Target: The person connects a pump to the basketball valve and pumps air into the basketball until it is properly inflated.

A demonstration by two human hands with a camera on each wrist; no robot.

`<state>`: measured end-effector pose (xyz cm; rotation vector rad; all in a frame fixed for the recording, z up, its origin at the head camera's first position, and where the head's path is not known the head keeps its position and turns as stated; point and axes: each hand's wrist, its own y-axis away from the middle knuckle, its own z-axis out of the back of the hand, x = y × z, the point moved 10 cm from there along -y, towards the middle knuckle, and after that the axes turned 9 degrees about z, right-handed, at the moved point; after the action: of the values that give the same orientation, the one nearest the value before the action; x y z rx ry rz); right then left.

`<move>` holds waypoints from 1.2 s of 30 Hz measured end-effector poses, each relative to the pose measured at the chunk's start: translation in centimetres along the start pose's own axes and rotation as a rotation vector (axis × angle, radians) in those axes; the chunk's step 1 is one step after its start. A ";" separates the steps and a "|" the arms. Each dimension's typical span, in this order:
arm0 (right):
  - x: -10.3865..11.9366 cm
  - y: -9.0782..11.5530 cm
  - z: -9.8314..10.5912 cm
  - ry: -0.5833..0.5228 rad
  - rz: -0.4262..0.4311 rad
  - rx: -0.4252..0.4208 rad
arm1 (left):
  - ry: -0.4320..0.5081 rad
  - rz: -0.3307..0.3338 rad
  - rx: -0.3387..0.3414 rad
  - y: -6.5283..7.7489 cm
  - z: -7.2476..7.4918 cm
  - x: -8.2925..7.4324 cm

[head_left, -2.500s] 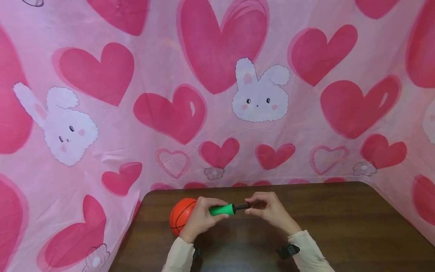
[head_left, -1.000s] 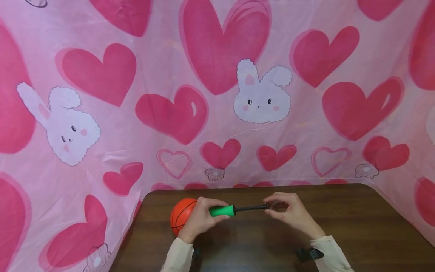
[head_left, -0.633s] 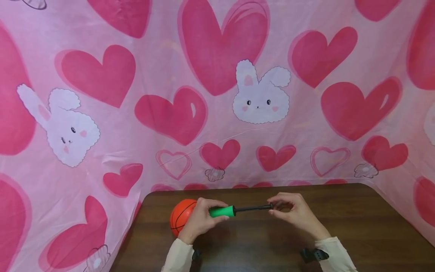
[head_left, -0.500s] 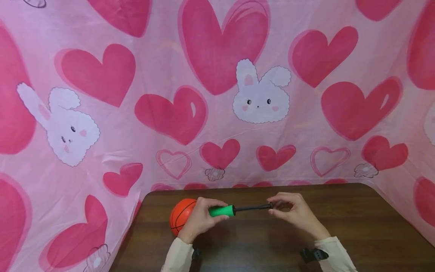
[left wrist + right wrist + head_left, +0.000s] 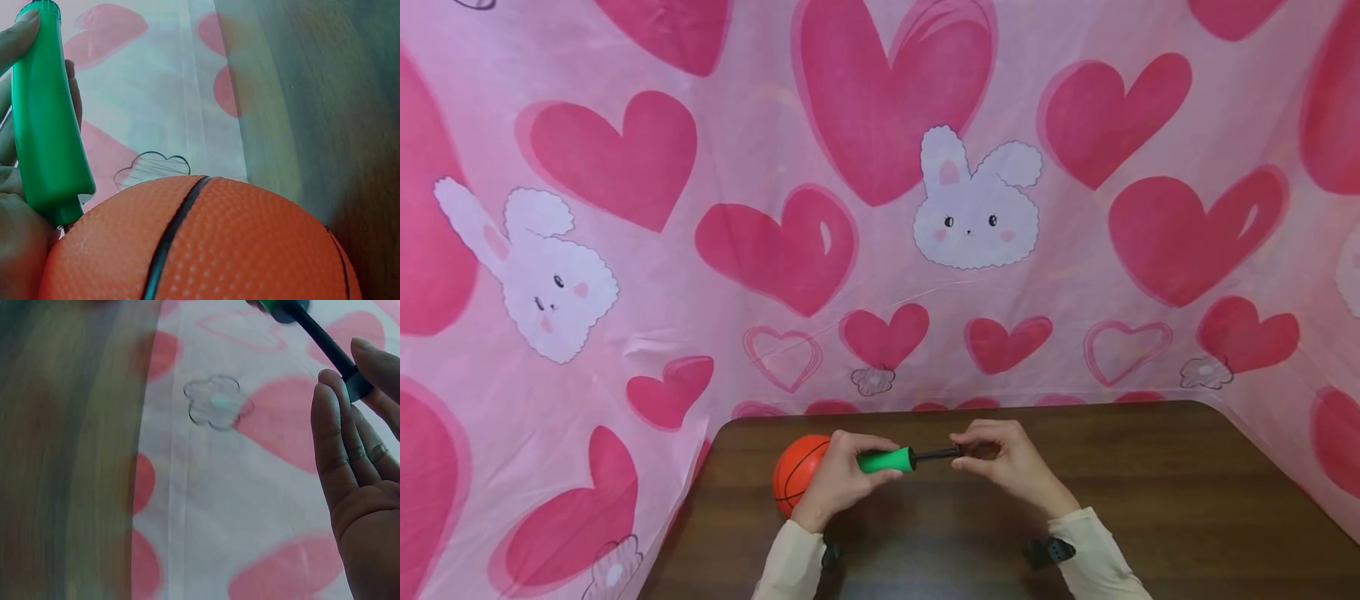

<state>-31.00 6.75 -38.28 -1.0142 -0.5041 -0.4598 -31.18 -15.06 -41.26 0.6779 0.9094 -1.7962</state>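
A green ball pump (image 5: 887, 460) lies level between both hands, its black plunger rod (image 5: 934, 454) partly drawn out. My left hand (image 5: 838, 479) grips the green body, fingers and thumb on either side. At the rod's outer end, my right hand (image 5: 1011, 462) pinches the small black handle (image 5: 357, 386) between thumb and fingertips. The orange basketball (image 5: 797, 475) sits just left of the left hand, which partly covers it. Seen from the left wrist, the pump's narrow tip meets the ball's (image 5: 206, 244) upper side; the exact contact point is mostly hidden.
Both hands work above a dark brown wooden table (image 5: 1150, 500). A pink cloth (image 5: 737, 167) printed with hearts and rabbits rises behind the table and along its sides. Dark straps (image 5: 1048, 552) with small devices sit at the wrists.
Over the earlier frames the right hand drew the rod out to the right. Since half a second ago it has moved left, pushing the rod partly back in. Left hand and basketball stay put.
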 end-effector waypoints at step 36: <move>0.6 -0.6 -0.2 0.039 0.016 0.039 | 0.031 -0.009 0.004 -0.1 0.2 -0.3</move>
<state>-30.85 6.26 -37.62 -0.9697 -0.4684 -0.4531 -31.15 -15.03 -40.87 0.7072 0.9308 -1.8006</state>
